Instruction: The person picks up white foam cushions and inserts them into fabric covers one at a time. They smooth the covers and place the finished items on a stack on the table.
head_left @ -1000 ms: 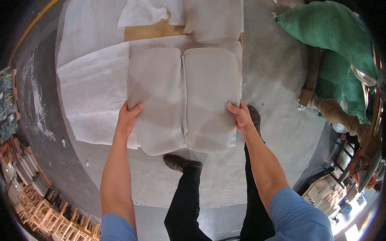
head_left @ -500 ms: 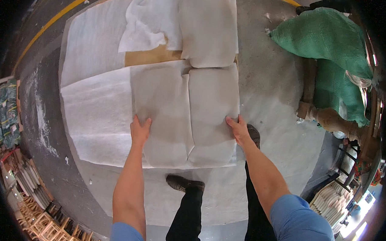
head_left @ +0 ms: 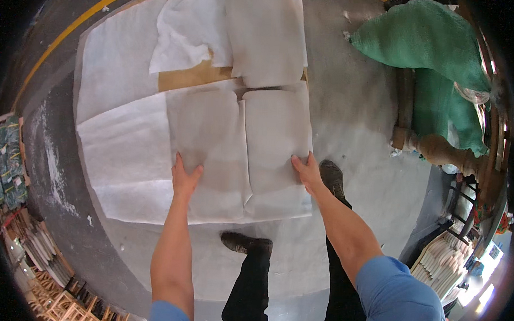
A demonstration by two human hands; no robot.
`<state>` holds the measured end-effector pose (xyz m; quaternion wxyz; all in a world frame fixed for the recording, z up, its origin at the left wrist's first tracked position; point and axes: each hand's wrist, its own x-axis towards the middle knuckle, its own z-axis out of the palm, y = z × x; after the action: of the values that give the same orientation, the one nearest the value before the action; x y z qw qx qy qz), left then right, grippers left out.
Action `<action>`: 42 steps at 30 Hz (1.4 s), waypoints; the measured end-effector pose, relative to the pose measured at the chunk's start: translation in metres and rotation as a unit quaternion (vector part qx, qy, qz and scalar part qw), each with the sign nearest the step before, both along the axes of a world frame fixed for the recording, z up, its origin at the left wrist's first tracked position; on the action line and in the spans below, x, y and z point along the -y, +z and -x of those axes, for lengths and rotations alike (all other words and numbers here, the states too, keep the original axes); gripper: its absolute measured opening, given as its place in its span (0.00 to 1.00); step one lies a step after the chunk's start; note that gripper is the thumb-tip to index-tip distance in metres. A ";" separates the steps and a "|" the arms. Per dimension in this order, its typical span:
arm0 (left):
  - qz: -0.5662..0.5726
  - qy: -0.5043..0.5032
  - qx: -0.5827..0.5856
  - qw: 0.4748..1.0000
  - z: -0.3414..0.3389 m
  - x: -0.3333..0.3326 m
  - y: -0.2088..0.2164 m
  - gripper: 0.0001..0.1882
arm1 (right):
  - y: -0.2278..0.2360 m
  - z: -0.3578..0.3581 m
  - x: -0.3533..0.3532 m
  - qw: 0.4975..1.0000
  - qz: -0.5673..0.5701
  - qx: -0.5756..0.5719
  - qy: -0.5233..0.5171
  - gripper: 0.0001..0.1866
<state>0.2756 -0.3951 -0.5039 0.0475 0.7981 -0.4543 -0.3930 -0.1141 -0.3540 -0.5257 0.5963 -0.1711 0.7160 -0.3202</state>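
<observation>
Two grey fabric pads lie side by side on white wadding, a left grey pad (head_left: 215, 131) and a right grey pad (head_left: 278, 127), with a narrow seam between them. My left hand (head_left: 185, 179) grips the outer edge of the left pad, thumb on top and the other fingers mostly hidden. At the right pad's outer edge, my right hand (head_left: 307, 172) has its thumb on the upper face and its fingers around the side. Another grey pad (head_left: 267, 36) lies beyond them. White wadding sheets (head_left: 124, 150) spread out to the left.
A brown sheet (head_left: 195, 76) shows between the wadding pieces. Green woven sacks (head_left: 422, 42) stand at the right beside a turned wooden post (head_left: 444, 153). My shoes (head_left: 245, 242) are on the grey floor near the front edge. Wooden frames (head_left: 65, 304) are stacked at lower left.
The whole view has shifted slightly to the left. Both hands keep their places at the outer edges of the two grey pads.
</observation>
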 end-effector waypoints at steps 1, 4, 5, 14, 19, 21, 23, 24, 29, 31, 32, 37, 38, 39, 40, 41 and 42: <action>0.013 -0.010 0.014 1.000 -0.004 0.007 0.004 0.56 | 0.000 -0.004 0.004 1.000 -0.002 -0.014 0.012 0.33; -0.008 -0.012 -0.019 1.000 0.019 0.014 0.004 0.56 | -0.003 0.015 -0.002 1.000 -0.015 -0.027 0.004 0.32; -0.024 -0.002 -0.037 0.999 0.025 0.011 0.003 0.56 | -0.001 0.020 -0.003 0.999 -0.016 -0.031 0.005 0.33; -0.021 -0.058 0.024 0.998 -0.002 0.002 -0.015 0.62 | -0.010 0.001 0.002 0.992 -0.029 -0.126 0.005 0.39; -0.049 -0.059 0.020 0.997 0.023 0.007 -0.013 0.62 | -0.023 0.019 -0.011 0.957 -0.001 -0.290 0.008 0.38; -0.010 -0.098 0.084 0.992 0.016 0.001 -0.008 0.62 | -0.022 -0.002 -0.014 0.973 -0.003 -0.228 -0.030 0.35; 0.102 -0.187 0.196 0.957 0.001 -0.002 0.004 0.62 | -0.017 -0.029 -0.006 0.983 0.009 -0.180 -0.034 0.35; 0.079 -0.172 0.170 0.967 0.027 -0.001 0.002 0.62 | -0.016 -0.018 -0.005 0.979 0.015 -0.204 -0.019 0.38; 0.000 -0.221 0.069 0.973 0.151 -0.011 0.014 0.62 | -0.008 0.020 -0.006 0.943 0.003 -0.327 0.061 0.49; -0.019 -0.241 0.097 0.966 0.141 -0.019 0.014 0.62 | 0.005 -0.008 0.005 0.916 0.079 -0.362 0.154 0.54; -0.031 -0.248 0.113 0.962 0.133 -0.024 0.013 0.62 | 0.014 -0.028 0.013 0.888 0.090 -0.380 0.242 0.57; -0.036 -0.274 0.149 0.949 0.140 -0.019 0.004 0.61 | 0.036 -0.054 0.043 0.771 0.081 -0.398 0.490 0.64; -0.032 -0.279 0.155 0.947 0.145 -0.016 0.004 0.61 | 0.037 -0.052 0.050 0.766 0.070 -0.406 0.493 0.64; -0.039 -0.282 0.155 0.946 0.149 -0.017 0.006 0.60 | 0.038 -0.050 0.054 0.761 0.058 -0.411 0.499 0.64; -0.044 -0.284 0.156 0.945 0.152 -0.016 0.009 0.58 | 0.041 -0.049 0.057 0.756 0.047 -0.415 0.504 0.64; -0.047 -0.286 0.159 0.944 0.155 -0.014 0.014 0.57 | 0.047 -0.049 0.059 0.751 0.013 -0.401 0.524 0.63; -0.058 -0.286 0.160 0.943 0.153 -0.018 0.021 0.54 | 0.057 -0.056 0.069 0.747 -0.005 -0.385 0.542 0.63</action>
<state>0.1229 -0.3768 -0.4830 -0.1867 0.6883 -0.6414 -0.2829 -0.0579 -0.4225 -0.4685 0.3444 -0.6362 0.6730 0.1539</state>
